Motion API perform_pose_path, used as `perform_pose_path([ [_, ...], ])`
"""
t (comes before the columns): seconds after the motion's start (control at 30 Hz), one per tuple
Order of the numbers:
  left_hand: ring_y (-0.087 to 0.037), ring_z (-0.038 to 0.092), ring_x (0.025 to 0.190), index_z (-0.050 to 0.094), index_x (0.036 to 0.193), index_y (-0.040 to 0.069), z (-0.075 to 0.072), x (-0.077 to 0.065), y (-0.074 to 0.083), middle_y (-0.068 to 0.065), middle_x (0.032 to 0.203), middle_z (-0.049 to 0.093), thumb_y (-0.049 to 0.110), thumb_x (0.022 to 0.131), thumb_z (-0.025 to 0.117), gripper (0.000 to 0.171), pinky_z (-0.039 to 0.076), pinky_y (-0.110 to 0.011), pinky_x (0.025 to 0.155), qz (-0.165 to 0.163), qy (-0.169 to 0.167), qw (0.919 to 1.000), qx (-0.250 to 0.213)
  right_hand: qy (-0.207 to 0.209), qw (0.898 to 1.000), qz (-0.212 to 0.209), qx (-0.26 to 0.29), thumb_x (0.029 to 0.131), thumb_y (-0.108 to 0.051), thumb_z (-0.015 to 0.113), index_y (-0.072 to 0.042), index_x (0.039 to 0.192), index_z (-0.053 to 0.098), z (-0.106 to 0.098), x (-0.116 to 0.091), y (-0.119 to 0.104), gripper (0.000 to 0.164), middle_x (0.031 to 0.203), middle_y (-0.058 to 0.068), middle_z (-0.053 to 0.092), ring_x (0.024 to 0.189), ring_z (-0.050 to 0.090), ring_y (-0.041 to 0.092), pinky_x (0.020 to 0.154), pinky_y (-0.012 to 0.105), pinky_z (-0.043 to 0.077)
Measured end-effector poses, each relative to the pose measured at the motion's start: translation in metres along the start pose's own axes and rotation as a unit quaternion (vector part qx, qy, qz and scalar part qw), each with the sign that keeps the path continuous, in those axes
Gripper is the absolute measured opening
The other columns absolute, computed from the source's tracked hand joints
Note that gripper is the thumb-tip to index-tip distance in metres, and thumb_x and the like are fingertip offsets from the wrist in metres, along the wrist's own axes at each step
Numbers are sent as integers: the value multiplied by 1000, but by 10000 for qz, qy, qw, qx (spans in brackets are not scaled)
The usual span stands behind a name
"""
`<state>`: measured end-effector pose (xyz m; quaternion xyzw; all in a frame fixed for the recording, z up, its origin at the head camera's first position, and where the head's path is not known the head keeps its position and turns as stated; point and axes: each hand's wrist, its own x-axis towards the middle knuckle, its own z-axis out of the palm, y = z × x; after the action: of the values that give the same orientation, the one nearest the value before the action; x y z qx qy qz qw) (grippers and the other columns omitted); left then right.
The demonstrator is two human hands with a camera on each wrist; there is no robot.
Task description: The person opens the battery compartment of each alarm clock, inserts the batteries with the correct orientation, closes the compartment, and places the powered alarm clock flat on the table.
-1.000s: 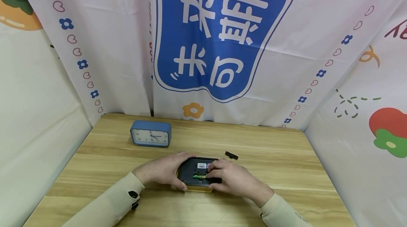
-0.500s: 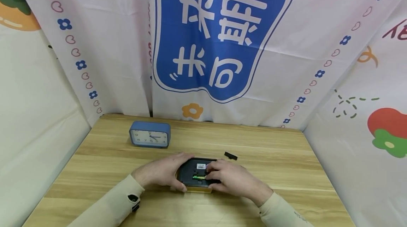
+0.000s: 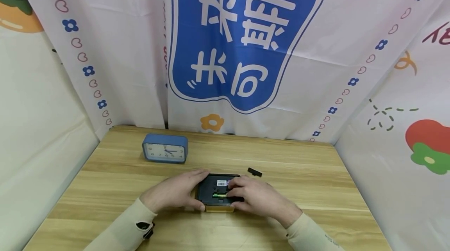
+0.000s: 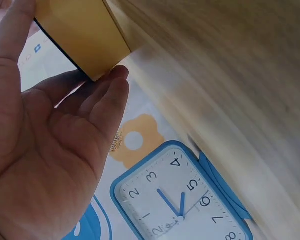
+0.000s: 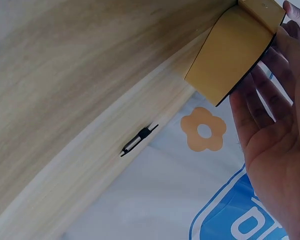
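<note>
A yellow clock (image 3: 208, 193) lies with its black back up on the table, a barcode label on it. A green battery (image 3: 218, 195) shows in the slot of that back. My left hand (image 3: 173, 193) grips the clock's left end, thumb at the front edge and fingers at the far side. My right hand (image 3: 261, 196) bends over the right end; its curled fingers hold the battery's right end, and its thumb lies by the clock's front edge. The wrist views show the clock's yellow side (image 4: 85, 37) but not the battery.
A blue alarm clock (image 3: 165, 148) stands upright at the back left of the wooden table (image 3: 299, 165). A small black battery cover (image 3: 254, 172) lies behind my right hand. A printed curtain (image 3: 299, 98) hangs along the table's back edge.
My left wrist has shifted slightly while its hand keeps its grip on the clock. My right hand stays at the battery with little visible movement. The head view has shifted a little.
</note>
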<state>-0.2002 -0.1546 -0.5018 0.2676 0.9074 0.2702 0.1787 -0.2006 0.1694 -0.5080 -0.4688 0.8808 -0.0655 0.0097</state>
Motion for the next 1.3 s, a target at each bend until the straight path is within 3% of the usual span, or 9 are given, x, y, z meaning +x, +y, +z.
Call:
perform_pose_path([
  [0.3, -47, 58, 164, 50, 176, 1, 3, -6, -1, -25, 181, 53, 55, 94, 97, 108, 51, -64, 134, 186, 230, 9992, 268, -38, 10000, -14, -69, 112, -44, 83, -26, 134, 89, -1, 2, 1, 29, 147, -4, 78, 131, 74, 14, 114, 37, 66],
  [0.47, -48, 59, 163, 51, 175, 1, 5, -6, 0, -26, 180, 54, 52, 94, 97, 106, 52, -64, 134, 205, 280, 9989, 302, -116, 9996, 174, 205, 113, -42, 81, -24, 137, 86, -4, 2, 1, 30, 146, -4, 78, 133, 75, 14, 115, 37, 66],
  [0.63, -48, 59, 163, 51, 175, 0, 6, -6, 2, -26, 180, 54, 51, 93, 98, 107, 52, -64, 134, 211, 302, 9989, 302, 268, 9967, 524, 550, 114, -31, 82, -18, 136, 83, -9, 0, 7, 25, 137, -2, 82, 126, 79, 14, 108, 34, 70],
  [0.83, -48, 58, 164, 51, 175, 0, 6, -7, 3, -25, 181, 53, 52, 93, 98, 107, 51, -64, 134, 115, 288, 9990, 325, 884, 9898, 1050, 376, 108, -15, 88, -10, 125, 83, -15, -4, 23, 19, 125, 3, 85, 116, 83, 20, 102, 38, 72],
  [1.1, -48, 57, 165, 52, 175, 1, 7, -5, 3, -25, 181, 53, 51, 92, 99, 108, 50, -64, 135, 47, 295, 9992, 252, 769, 9732, 2090, 571, 104, -5, 88, -6, 116, 84, -6, -8, 42, 14, 116, 6, 84, 108, 81, 24, 97, 43, 72],
  [1.3, -47, 58, 165, 51, 176, 3, 8, -5, 2, -24, 181, 53, 52, 92, 98, 108, 50, -64, 135, -9, 281, 9993, 228, 739, 9623, 2588, 398, 102, -8, 91, -6, 108, 84, 2, -7, 49, 9, 106, 5, 81, 99, 78, 22, 90, 43, 72],
])
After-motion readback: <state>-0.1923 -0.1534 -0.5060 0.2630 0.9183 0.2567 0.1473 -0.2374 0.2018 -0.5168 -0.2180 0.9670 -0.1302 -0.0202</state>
